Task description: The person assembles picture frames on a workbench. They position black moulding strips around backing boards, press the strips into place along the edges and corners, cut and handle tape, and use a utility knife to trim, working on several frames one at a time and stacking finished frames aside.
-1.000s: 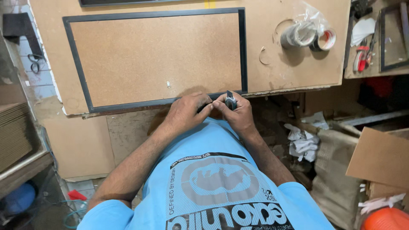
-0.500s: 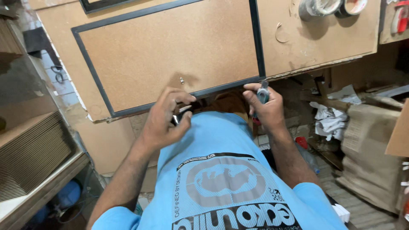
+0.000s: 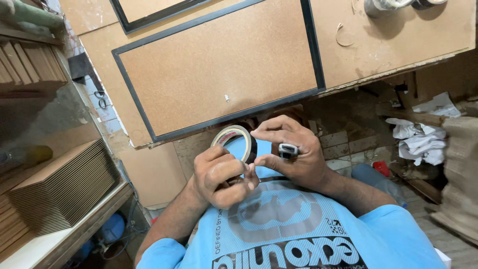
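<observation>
My left hand (image 3: 221,175) grips a roll of black tape (image 3: 238,140) in front of my chest, below the workbench edge. My right hand (image 3: 289,152) pinches the loose end of the tape against the left fingers and also holds a small silver and black cutter (image 3: 288,149). A short black strip of tape (image 3: 271,178) runs under the right hand. Above the hands a large brown board framed in black (image 3: 219,65) lies flat on the workbench (image 3: 398,40). My blue printed shirt (image 3: 289,229) fills the bottom of the view.
Tape rolls (image 3: 383,5) sit at the bench's far right. A second black frame (image 3: 149,12) lies at the top. A stack of brown boards (image 3: 59,184) rests on a shelf at left. Crumpled white paper (image 3: 418,139) and cardboard lie on the floor at right.
Both hands have come off the frame's lower edge and drawn back to my chest. The left hand now holds the tape roll up, and the right pulls at its end.
</observation>
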Demonstrator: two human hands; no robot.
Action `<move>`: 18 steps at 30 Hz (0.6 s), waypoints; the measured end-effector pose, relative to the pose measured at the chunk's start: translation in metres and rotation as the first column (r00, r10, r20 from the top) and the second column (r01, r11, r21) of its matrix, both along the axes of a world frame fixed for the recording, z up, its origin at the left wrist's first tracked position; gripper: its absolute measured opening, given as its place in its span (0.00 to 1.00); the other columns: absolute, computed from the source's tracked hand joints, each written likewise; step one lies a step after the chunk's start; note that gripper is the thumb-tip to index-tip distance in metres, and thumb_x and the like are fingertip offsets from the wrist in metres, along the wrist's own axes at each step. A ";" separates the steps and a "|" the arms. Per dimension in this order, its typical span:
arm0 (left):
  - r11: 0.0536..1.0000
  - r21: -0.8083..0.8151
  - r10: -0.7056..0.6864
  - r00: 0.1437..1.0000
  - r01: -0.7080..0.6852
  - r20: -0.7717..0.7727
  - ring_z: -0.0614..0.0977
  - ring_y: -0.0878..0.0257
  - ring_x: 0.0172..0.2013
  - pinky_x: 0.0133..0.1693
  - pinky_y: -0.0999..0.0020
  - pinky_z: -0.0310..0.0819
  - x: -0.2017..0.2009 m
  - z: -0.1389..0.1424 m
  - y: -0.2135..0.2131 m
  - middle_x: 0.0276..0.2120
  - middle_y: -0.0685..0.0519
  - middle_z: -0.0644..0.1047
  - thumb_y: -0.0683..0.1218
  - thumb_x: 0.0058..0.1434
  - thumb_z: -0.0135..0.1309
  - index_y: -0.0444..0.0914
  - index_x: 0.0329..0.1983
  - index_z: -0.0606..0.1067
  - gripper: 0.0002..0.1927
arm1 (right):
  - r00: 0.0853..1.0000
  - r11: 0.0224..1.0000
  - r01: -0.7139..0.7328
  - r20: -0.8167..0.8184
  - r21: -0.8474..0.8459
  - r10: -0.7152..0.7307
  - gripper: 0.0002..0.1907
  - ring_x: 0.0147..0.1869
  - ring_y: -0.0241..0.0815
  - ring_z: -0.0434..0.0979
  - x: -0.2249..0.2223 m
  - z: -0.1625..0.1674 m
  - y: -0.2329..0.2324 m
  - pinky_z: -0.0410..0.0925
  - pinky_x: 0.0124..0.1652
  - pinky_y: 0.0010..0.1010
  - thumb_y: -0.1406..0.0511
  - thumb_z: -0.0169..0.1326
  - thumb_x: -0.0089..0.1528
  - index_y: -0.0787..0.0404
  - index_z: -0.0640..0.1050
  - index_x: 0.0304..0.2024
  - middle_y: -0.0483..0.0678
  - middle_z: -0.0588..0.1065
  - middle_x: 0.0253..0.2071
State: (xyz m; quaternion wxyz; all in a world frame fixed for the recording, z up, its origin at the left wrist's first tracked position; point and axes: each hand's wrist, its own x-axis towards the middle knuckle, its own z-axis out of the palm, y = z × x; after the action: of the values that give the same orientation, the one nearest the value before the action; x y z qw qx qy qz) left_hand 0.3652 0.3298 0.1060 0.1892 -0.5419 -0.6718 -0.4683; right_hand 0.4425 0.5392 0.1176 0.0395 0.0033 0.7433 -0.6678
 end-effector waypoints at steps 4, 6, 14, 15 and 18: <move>1.000 0.009 -0.017 0.999 0.018 -0.046 0.72 0.69 0.21 0.25 0.70 0.59 0.000 0.003 0.003 0.43 0.51 0.69 0.35 0.58 0.67 0.44 0.44 0.64 0.23 | 0.990 1.000 0.024 -0.137 0.017 -0.022 0.18 0.53 0.39 0.80 0.004 0.005 -0.001 0.75 0.50 0.29 0.64 0.67 0.62 0.61 0.81 0.53 0.51 0.77 0.52; 1.000 -0.004 -0.018 0.998 0.018 -0.059 0.72 0.69 0.21 0.25 0.70 0.59 0.000 0.004 0.005 0.43 0.51 0.69 0.35 0.58 0.67 0.44 0.44 0.64 0.23 | 0.992 1.000 0.030 -0.122 0.009 -0.029 0.15 0.51 0.38 0.80 0.005 0.007 0.001 0.75 0.48 0.28 0.65 0.67 0.62 0.61 0.81 0.50 0.50 0.77 0.50; 0.998 0.061 -0.015 0.990 0.024 -0.142 0.70 0.70 0.19 0.24 0.70 0.58 0.001 0.000 0.019 0.42 0.53 0.67 0.32 0.57 0.65 0.44 0.47 0.62 0.27 | 0.991 0.967 0.100 0.115 -0.235 -0.074 0.14 0.35 0.27 0.77 0.008 0.008 0.013 0.73 0.32 0.19 0.65 0.63 0.63 0.63 0.80 0.50 0.47 0.76 0.49; 0.997 0.071 0.000 0.986 0.012 -0.166 0.69 0.70 0.19 0.25 0.70 0.58 0.002 0.000 0.020 0.41 0.53 0.67 0.31 0.56 0.64 0.45 0.48 0.62 0.27 | 0.972 0.941 0.137 0.224 -0.310 -0.068 0.15 0.33 0.26 0.75 0.009 0.008 0.014 0.71 0.30 0.19 0.65 0.63 0.62 0.63 0.80 0.50 0.47 0.77 0.47; 0.998 0.065 0.013 0.972 0.002 -0.235 0.70 0.70 0.21 0.28 0.69 0.60 0.000 0.000 0.020 0.43 0.54 0.67 0.30 0.58 0.63 0.46 0.50 0.62 0.28 | 0.902 0.867 0.218 0.431 -0.448 -0.004 0.16 0.28 0.25 0.72 0.010 0.011 0.015 0.68 0.27 0.18 0.65 0.62 0.61 0.64 0.79 0.51 0.47 0.78 0.42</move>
State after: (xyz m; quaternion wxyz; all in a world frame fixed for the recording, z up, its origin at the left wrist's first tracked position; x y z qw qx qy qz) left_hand 0.3648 0.3503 0.1061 0.2860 -0.5853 -0.6306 -0.4219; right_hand 0.4526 0.5538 0.1286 0.1572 0.1793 0.5242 -0.8175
